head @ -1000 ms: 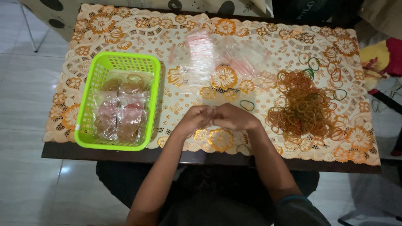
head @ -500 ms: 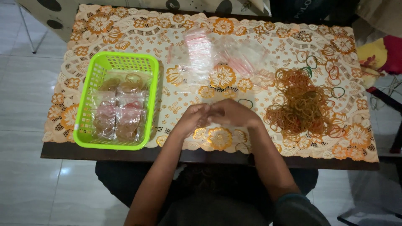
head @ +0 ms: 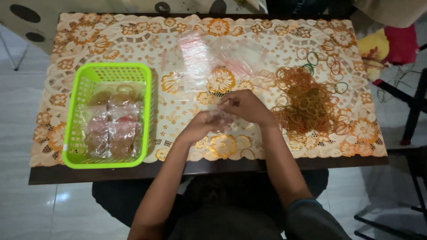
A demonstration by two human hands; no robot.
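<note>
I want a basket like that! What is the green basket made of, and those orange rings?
The green basket looks like glossy moulded plastic, with lattice holes in its walls. The orange rings look like rubber bands: thin, floppy loops tangled in a heap.

We see: dark wooden table (head: 111,174) | orange floral lace tablecloth (head: 133,40) | pale glossy tiled floor (head: 22,209) | dark chair frame (head: 413,111) at right.
</note>
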